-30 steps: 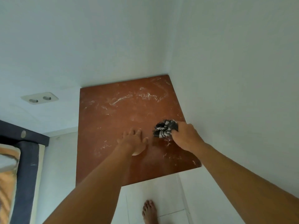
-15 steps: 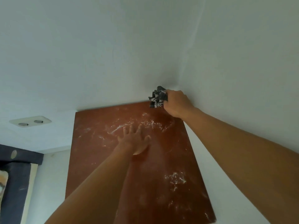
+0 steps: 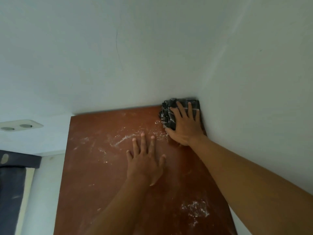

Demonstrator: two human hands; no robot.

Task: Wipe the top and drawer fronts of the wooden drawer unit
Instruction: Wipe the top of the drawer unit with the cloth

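The wooden drawer unit fills the lower middle of the view, its red-brown top pushed into the corner where two pale walls meet; it looks rigid and heavy enough to take firm pressure without shifting. White dust streaks cross the top, with another patch toward 5 o'clock. The right hand lies flat at 1 o'clock, fingers spread and pressing the dark checked cloth into the far right corner. The cloth is soft, light and limp, best worked under an open palm so it stays bunched and drags the dust along. The left hand rests palm down at centre, fingers splayed, holding nothing. Half a second ago the cloth was pinched in a closed right hand and held above the corner; it is now down and flattened.
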